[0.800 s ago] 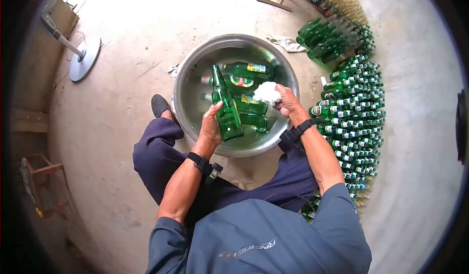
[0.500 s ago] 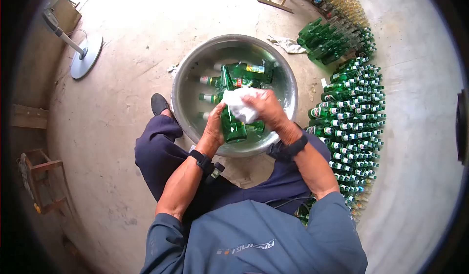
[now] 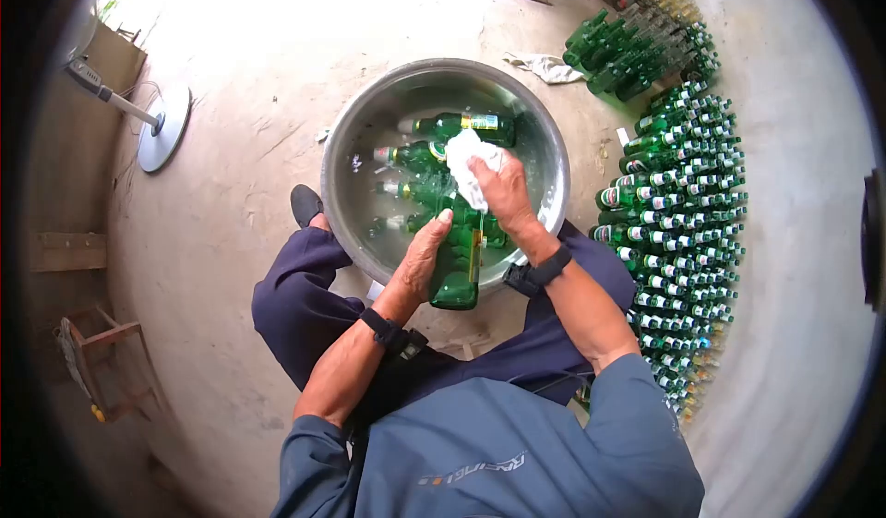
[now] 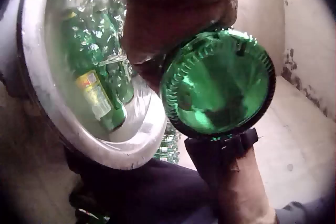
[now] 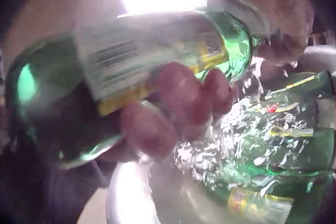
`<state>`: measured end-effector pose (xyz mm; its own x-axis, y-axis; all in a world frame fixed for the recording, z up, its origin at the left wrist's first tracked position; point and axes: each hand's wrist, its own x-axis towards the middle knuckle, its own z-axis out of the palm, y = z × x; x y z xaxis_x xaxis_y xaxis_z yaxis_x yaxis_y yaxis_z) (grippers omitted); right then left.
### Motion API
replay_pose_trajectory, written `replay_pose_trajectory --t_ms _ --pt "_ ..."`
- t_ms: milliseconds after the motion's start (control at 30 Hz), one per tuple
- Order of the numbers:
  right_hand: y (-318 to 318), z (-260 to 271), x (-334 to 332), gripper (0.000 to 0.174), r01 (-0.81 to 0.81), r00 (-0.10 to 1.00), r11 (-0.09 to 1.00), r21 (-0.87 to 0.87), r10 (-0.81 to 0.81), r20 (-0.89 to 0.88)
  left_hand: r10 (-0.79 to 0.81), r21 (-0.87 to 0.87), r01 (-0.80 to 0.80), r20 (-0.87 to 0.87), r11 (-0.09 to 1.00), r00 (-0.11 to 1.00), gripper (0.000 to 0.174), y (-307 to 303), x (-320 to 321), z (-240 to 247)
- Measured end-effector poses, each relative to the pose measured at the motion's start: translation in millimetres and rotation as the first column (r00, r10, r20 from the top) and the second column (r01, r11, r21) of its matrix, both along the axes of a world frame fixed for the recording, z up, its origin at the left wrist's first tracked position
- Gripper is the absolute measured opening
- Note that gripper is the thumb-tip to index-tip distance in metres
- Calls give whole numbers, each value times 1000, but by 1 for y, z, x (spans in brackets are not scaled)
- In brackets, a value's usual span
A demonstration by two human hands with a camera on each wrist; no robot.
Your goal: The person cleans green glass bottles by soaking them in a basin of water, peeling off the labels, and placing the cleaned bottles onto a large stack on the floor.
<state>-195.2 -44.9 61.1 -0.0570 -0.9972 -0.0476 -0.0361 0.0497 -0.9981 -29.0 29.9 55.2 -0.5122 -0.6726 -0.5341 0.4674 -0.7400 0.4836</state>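
The left hand (image 3: 425, 258) grips a green bottle (image 3: 454, 283) over the near side of the metal basin, its base toward the person. In the right wrist view, fingertips (image 5: 149, 132) curl under the labelled bottle (image 5: 52, 92). The left wrist view looks onto the round base (image 4: 218, 85) of that bottle. The right hand (image 3: 503, 190) holds a white cloth (image 3: 471, 162) around the bottle's neck end, which the cloth hides. Water drips below the right hand (image 5: 268, 3) in the right wrist view. Several green bottles (image 3: 420, 188) lie in water inside the basin (image 3: 334, 172).
Rows of green bottles (image 3: 669, 213) stand on the floor at the right, with more bottles (image 3: 614, 52) behind. A rag (image 3: 551, 67) lies beyond the basin. At the left are a fan base (image 3: 166, 130) and a wooden stool (image 3: 111, 336).
The right hand has brought the cloth leftward from the basin's right side onto the bottle's upper part. The left hand and bottle have come slightly nearer the person, and the bottle's label now shows.
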Motion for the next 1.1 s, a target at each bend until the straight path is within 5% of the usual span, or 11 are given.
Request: replay_pose_trajectory --t_ms 33,100,200,267,333,500,700,767,833,900,1100 --pt "-4 19 -2 25 -47 979 985 165 13 204 -9 1 9 0 1000 1000 63 -1 1 3" --pt "-14 19 -9 26 -252 732 914 319 -36 681 -23 109 57 -295 992 955 74 -2 3 12" --pt "-15 23 -8 39 -397 579 892 215 61 813 17 179 77 -471 981 882 75 -4 11 22" --pt "-14 23 -8 38 -355 640 909 219 66 766 21 176 79 -506 981 862 75 -4 11 26" --pt "-14 19 -4 34 -277 720 940 197 68 691 -38 4 39 -165 999 985 79 -3 6 37" --pt "-5 26 10 25 -45 961 991 124 9 275 30 -204 5 167 979 985 54 0 -1 18" --pt "3 45 9 22 -9 941 987 159 -46 336 -13 42 16 -58 999 998 72 -2 9 15" --pt "-4 37 4 26 75 800 959 273 -221 558 50 159 -11 -247 987 968 81 -5 10 26" --pt "-7 28 -6 27 75 801 947 313 -244 546 41 154 -6 -226 988 973 85 -5 12 27" --pt "-8 21 -11 25 191 790 930 315 -336 513 -13 42 35 -441 999 897 84 -7 13 20" --pt "-4 6 -27 30 144 888 940 310 -261 380 0 87 45 -453 995 891 91 -12 15 18"
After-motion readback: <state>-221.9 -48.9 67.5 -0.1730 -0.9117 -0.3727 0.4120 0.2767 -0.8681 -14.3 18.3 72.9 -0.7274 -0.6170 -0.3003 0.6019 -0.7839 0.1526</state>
